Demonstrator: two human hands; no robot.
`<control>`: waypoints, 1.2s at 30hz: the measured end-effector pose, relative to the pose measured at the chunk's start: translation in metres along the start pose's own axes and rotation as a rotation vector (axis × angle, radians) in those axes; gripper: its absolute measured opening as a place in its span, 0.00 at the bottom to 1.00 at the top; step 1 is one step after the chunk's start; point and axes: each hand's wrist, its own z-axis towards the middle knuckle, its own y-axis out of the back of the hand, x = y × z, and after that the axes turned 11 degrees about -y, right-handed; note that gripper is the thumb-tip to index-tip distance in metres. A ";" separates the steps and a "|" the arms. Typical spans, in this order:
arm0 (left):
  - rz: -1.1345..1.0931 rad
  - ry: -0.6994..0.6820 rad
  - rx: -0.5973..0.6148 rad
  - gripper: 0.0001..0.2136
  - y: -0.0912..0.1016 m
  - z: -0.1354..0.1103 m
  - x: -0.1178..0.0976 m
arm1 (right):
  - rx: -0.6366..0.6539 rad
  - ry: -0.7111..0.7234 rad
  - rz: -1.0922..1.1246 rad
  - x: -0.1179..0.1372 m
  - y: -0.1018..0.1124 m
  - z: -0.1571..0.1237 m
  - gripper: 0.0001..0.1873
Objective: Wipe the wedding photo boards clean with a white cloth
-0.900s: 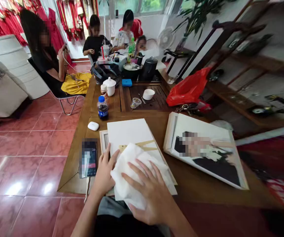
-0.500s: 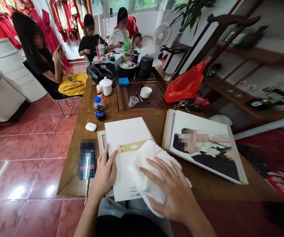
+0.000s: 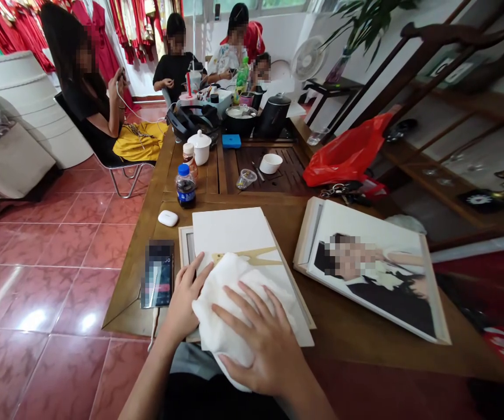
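Note:
My right hand (image 3: 258,332) lies spread over a crumpled white cloth (image 3: 217,294), pressing it onto a white board (image 3: 234,227). Part of a tan-gold band (image 3: 261,255) across the board shows above the cloth; the rest is covered. My left hand (image 3: 188,297) rests at the board's left edge with its fingers stretched out. Beneath the board, a pale frame edge (image 3: 185,245) sticks out on the left. To the right lies a framed photo print (image 3: 374,262) of a person in dark and white clothing.
On the wooden table (image 3: 147,216) are a phone (image 3: 157,274) with a cable, a white earphone case (image 3: 168,218), a dark drink bottle (image 3: 185,186), a lidded white cup (image 3: 200,147), a small white bowl (image 3: 271,164) and a red plastic bag (image 3: 348,151). Several people sit beyond.
My right hand has slid the cloth leftward across the board, covering the left part of the tan-gold band. My left hand stays at the edge. The view has shifted slightly.

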 end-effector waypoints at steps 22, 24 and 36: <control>-0.002 0.000 -0.004 0.27 0.000 0.000 -0.003 | 0.012 -0.011 -0.022 -0.003 0.001 0.001 0.35; 0.004 0.003 -0.012 0.26 0.000 0.000 -0.003 | 0.006 -0.028 -0.017 -0.008 0.001 -0.001 0.34; 0.074 -0.016 -0.071 0.26 -0.003 0.002 -0.004 | -0.084 -0.154 -0.088 -0.039 0.014 -0.019 0.27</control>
